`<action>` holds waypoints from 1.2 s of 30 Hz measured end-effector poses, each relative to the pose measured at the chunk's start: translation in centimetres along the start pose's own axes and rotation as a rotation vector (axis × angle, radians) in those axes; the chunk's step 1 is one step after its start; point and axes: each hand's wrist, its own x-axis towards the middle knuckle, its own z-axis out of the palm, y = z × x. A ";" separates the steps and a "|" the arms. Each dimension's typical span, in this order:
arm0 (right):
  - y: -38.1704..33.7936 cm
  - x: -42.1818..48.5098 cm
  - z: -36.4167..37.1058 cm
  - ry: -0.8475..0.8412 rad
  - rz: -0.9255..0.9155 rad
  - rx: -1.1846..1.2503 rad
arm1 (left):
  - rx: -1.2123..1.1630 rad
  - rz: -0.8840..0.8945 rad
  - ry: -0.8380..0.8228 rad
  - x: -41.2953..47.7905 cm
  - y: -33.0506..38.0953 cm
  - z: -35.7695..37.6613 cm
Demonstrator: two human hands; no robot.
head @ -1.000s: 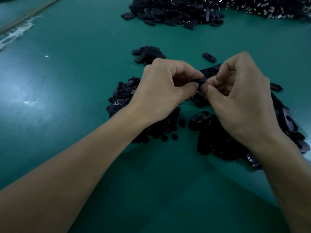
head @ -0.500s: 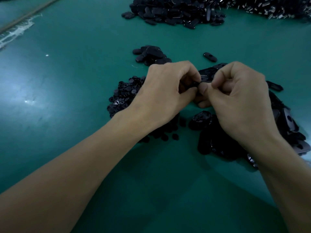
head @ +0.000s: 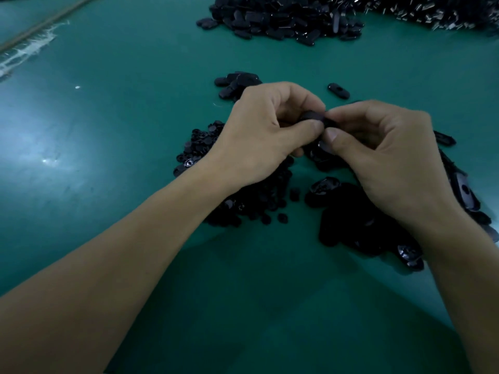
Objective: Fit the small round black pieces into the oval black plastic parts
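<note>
My left hand (head: 259,136) and my right hand (head: 386,157) meet above the middle of the green table, and both pinch one oval black plastic part (head: 314,118) between thumbs and fingers. Whether a round piece sits in it is hidden by my fingertips. Under my left hand lies a heap of small round black pieces (head: 197,149). A heap of oval black parts (head: 351,228) lies under my right hand and wrist.
A small stack of oval parts (head: 237,82) lies just beyond my left hand, and a single oval part (head: 338,90) beyond my fingertips. A large pile of oval parts (head: 280,17) and a pile of shiny bits (head: 437,12) line the far edge. Green table (head: 108,117).
Both hands have dropped a little towards the heaps, staying joined on the oval part. My left thumb now lies over the part's near side.
</note>
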 end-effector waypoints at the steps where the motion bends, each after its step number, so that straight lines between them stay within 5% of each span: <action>1: 0.0 0.0 -0.1 -0.007 0.012 0.043 | -0.031 -0.009 -0.010 0.0 0.0 0.0; 36: -0.6 -0.1 0.0 0.042 0.079 0.081 | -0.033 0.030 -0.008 -0.1 -0.2 -0.3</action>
